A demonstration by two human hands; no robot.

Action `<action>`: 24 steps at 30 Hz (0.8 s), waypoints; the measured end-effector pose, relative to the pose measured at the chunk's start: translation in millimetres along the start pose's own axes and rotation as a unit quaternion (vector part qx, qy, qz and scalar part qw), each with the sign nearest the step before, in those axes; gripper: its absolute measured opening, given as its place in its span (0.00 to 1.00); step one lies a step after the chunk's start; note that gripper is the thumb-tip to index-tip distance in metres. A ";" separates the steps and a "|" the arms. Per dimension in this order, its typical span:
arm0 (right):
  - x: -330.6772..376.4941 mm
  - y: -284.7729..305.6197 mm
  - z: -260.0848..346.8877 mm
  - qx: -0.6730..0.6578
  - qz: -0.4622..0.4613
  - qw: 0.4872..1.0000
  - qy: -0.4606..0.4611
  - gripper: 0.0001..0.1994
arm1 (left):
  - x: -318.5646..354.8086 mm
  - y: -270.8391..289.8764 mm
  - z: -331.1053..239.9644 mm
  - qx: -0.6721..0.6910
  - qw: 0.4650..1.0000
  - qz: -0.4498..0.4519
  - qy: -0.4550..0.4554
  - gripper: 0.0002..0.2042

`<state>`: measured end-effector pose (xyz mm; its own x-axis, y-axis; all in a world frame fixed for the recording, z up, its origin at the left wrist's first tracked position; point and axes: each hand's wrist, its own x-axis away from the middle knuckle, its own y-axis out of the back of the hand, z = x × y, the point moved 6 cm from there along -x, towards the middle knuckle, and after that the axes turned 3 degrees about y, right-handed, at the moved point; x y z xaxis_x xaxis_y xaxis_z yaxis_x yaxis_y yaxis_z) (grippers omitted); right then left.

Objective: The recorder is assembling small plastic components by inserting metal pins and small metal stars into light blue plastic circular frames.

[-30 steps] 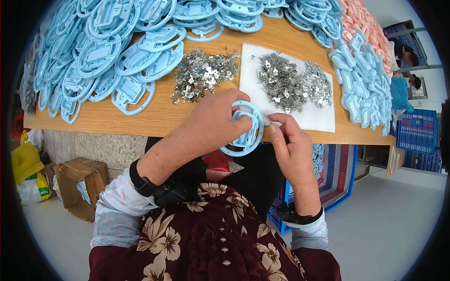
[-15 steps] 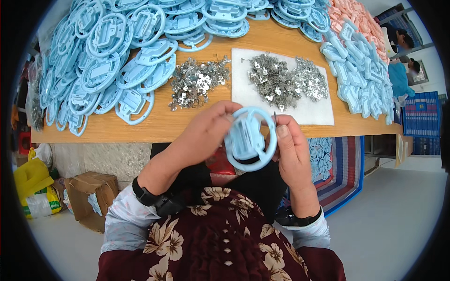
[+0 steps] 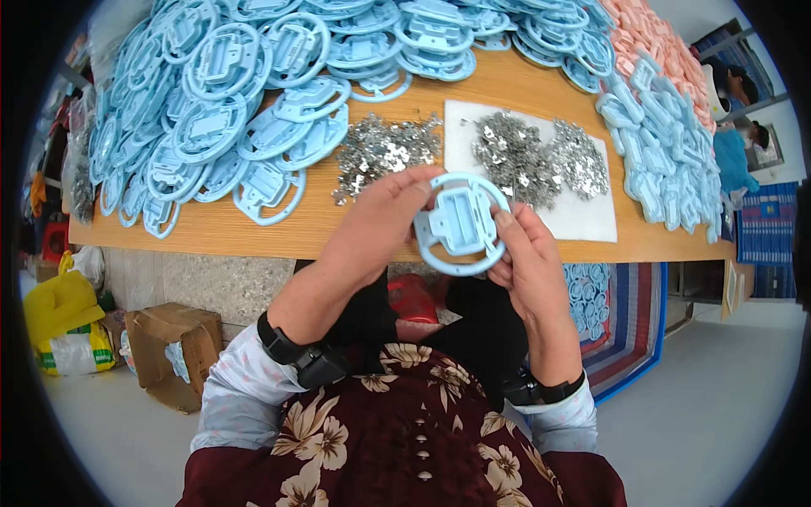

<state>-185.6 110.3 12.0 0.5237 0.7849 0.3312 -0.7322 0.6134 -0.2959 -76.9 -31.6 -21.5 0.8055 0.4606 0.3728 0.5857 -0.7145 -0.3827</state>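
2 hands (image 3: 378, 221) (image 3: 530, 253) hold 1 round blue plastic frame (image 3: 464, 221), a printed bag (image 3: 78, 352) lying left

Smooth plastic ring-shaped piece (image 3: 463, 223); shiny metal bits (image 3: 389, 154); wood-grained tabletop (image 3: 541, 82); matt sheet (image 3: 591, 225); dull cardboard box (image 3: 201, 348)

Pale blue plastic ring (image 3: 462, 224), boxy recess in its middle, gaps inside the rim, recessed face toward the camera, held at both sides by fingers (image 3: 513, 234), near the counter (image 3: 270, 241) edge
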 end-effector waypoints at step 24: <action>-56.2 -52.7 27.9 0.648 -0.086 0.661 0.369 0.05 | 74.8 49.7 -16.8 -0.052 0.998 -0.025 -0.005 0.11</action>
<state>-188.6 31.4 34.0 0.3681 0.8352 -0.4086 -0.1417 0.4847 0.8631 10.9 -41.5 1.6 0.7770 0.5020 0.3797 0.6129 -0.7409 -0.2747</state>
